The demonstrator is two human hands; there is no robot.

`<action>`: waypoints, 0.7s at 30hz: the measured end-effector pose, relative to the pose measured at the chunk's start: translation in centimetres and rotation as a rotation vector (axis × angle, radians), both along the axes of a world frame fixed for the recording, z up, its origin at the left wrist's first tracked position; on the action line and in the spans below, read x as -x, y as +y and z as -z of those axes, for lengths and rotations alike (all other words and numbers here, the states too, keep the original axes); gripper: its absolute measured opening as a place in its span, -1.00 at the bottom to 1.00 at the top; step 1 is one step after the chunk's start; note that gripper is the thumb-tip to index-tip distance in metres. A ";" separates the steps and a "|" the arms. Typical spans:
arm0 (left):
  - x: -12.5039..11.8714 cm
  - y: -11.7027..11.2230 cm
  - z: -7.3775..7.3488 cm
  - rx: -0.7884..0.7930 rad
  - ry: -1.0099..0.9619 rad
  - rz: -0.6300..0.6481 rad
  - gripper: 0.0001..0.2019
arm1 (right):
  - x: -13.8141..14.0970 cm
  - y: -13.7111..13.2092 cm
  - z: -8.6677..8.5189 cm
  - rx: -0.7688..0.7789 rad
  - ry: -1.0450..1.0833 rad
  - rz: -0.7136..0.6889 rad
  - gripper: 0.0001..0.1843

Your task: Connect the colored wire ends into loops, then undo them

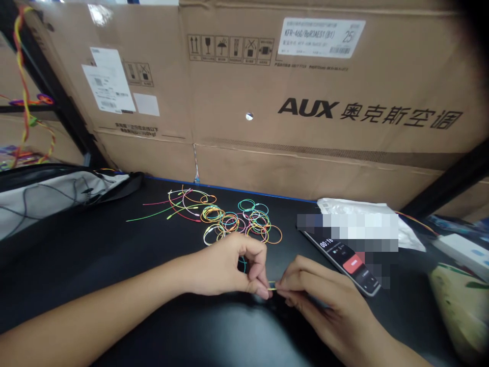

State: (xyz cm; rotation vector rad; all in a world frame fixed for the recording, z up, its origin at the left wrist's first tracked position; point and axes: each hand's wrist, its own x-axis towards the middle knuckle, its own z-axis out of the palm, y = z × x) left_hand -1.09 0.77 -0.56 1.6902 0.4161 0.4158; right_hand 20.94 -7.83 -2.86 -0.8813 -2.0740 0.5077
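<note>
Fingers [262, 292] of the left hand [225, 265] and the right hand [321, 300] are pressed together in two tight pinches on a thin yellow cord [272, 288], whose short visible stretch spans the narrow gap between the hands, just above the black worktop [76, 260]. The fingertips hide the cord's ends, so whether they are joined or crossed cannot be told. A cord this fine is likely best controlled with the pinches right at the fingertips and the span between them kept short, so it cannot twist or slip. Keeping both wrists low and steady should also help. A teal cord loop [242, 264] lies partly hidden beneath the left hand, close to the heap of thin neon cord loops [237, 221] ahead of it; working just clear of that heap would avoid snagging. Loose pink, green and yellow strands [173, 209] lie beyond, and a black smartphone [340, 255] showing a timer rests near the right hand.
</note>
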 end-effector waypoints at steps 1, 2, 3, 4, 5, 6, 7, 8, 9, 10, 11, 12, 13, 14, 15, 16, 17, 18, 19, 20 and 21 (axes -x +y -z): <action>0.0 0.0 -0.1 -0.026 0.011 0.032 -0.60 | 0.2 -0.1 0.1 0.012 0.002 0.006 -0.74; 0.1 0.0 -0.2 -0.072 0.022 0.062 -0.57 | 0.3 -0.2 0.2 0.023 0.007 0.014 -0.75; 0.1 -0.1 -0.3 -0.139 0.028 0.093 -0.56 | 0.4 -0.3 0.2 0.035 0.011 0.024 -0.76; 0.0 -0.2 -0.4 -0.227 0.032 0.118 -0.56 | 0.5 -0.4 0.3 0.049 0.015 0.037 -0.76; 0.0 -0.3 -0.5 -0.326 0.034 0.131 -0.56 | 0.6 -0.5 0.3 0.067 0.019 0.054 -0.77; 0.0 -0.4 -0.5 -0.425 0.036 0.133 -0.58 | 0.7 -0.6 0.3 0.087 0.029 0.073 -0.78; 0.0 -0.4 -0.6 -0.519 0.041 0.121 -0.59 | 0.8 -0.8 0.3 0.112 0.045 0.093 -0.78; 0.0 -0.4 -0.5 -0.603 0.054 0.094 -0.61 | 0.9 -0.9 0.3 0.142 0.065 0.114 -0.79; 0.0 -0.4 -0.4 -0.676 0.075 0.058 -0.62 | 1.0 -1.0 0.3 0.172 0.088 0.134 -0.80; 0.0 -0.4 -0.3 -0.734 0.094 0.021 -0.62 | 1.1 -1.1 0.3 0.198 0.112 0.150 -0.81; -0.1 -0.4 0.0 -0.786 0.111 -0.014 -0.64 | 1.2 -1.1 0.4 0.221 0.133 0.161 -0.81; -0.1 -0.4 0.2 -0.840 0.119 -0.046 -0.66 | 1.3 -1.1 0.5 0.240 0.149 0.171 -0.81; -0.2 -0.5 0.4 -0.897 0.117 -0.074 -0.68 | 1.3 -1.1 0.6 0.258 0.162 0.181 -0.81; -0.2 -0.6 0.6 -0.955 0.105 -0.100 -0.69 | 1.4 -1.0 0.7 0.274 0.175 0.191 -0.82; -0.2 -0.7 0.7 -1.008 0.088 -0.121 -0.71 | 1.4 -0.9 0.7 0.295 0.187 0.193 -0.82; -0.2 -0.8 0.7 -1.044 0.070 -0.135 -0.71 | 1.3 -0.8 0.6 0.314 0.202 0.188 -0.83; -0.2 -0.9 0.6 -1.048 0.049 -0.138 -0.70 | 1.3 -0.7 0.5 0.320 0.206 0.175 -0.83; -0.1 -0.9 0.5 -1.006 0.024 -0.128 -0.68 | 1.2 -0.7 0.3 0.309 0.195 0.158 -0.83; 0.0 -0.9 0.3 -0.915 0.000 -0.108 -0.64 | 1.1 -0.6 0.0 0.277 0.173 0.139 -0.82; 0.1 -0.9 0.1 -0.775 -0.022 -0.087 -0.61 | 1.0 -0.7 -0.3 0.231 0.144 0.124 -0.81; 0.2 -0.8 0.0 -0.606 -0.041 -0.071 -0.57 | 0.9 -0.7 -0.6 0.175 0.113 0.119 -0.79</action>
